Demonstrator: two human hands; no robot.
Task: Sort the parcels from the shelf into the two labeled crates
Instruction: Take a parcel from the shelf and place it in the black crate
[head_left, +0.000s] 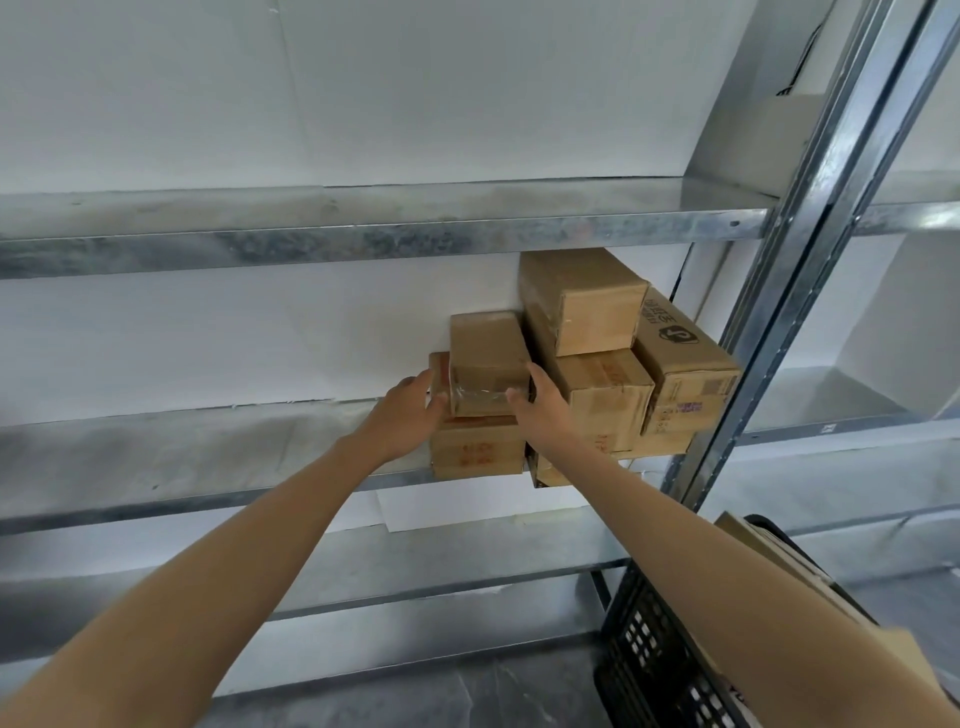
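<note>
Now | left grip (410, 410), right grip (540, 410) clasp taped parcel (485, 358) | red print beneath unreadable

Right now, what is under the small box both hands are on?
The small box sits on a cardboard box with red print, which rests on the metal shelf. The hands hide part of where the two boxes meet.

I have only the one head view, worn high and facing forward into the metal shelf (363, 244), tilted slightly down. It sits close, at arm's reach: the stacked parcels (587, 364) lie just beyond my fingers (519, 400).
</note>
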